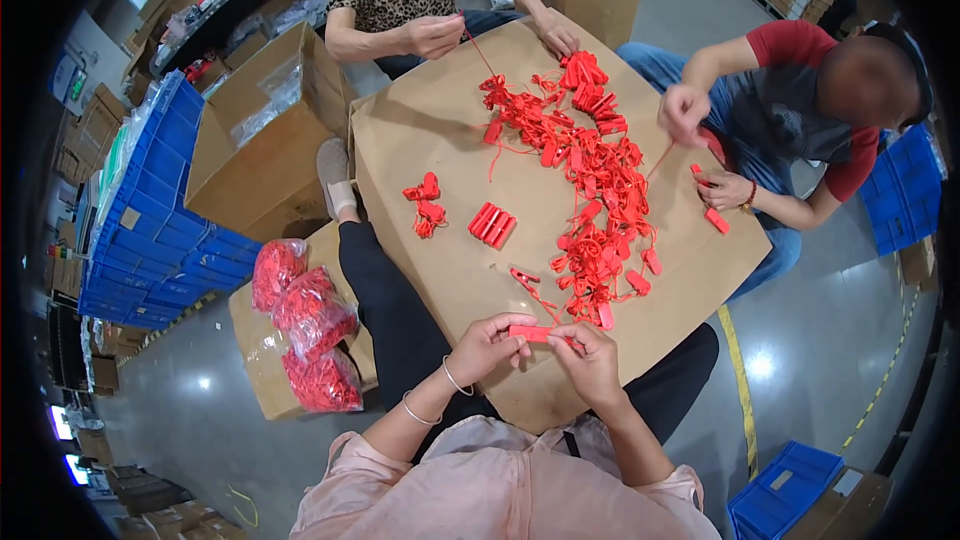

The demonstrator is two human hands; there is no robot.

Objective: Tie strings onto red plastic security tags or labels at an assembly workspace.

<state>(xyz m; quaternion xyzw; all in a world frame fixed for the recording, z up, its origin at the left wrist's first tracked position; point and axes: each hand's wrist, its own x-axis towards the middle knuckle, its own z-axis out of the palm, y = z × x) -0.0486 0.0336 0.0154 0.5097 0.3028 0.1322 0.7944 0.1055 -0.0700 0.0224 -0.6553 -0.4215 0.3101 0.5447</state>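
At the near edge of the cardboard worktop [420,140], the left hand [487,343] and the right hand [590,360] meet over a small red plastic tag [531,333]. The fingers of both hands are pinched on it, the left on its left end and the right on its right end. Just beyond lies a long pile of red tags [590,180] running toward the far side. A neat stack of red tags [492,224] sits left of the pile, with a small bunch [427,205] further left. Bags of red tags [310,325] rest on a carton to the left. Two other people sit at the far and right sides, their hands at the pile.
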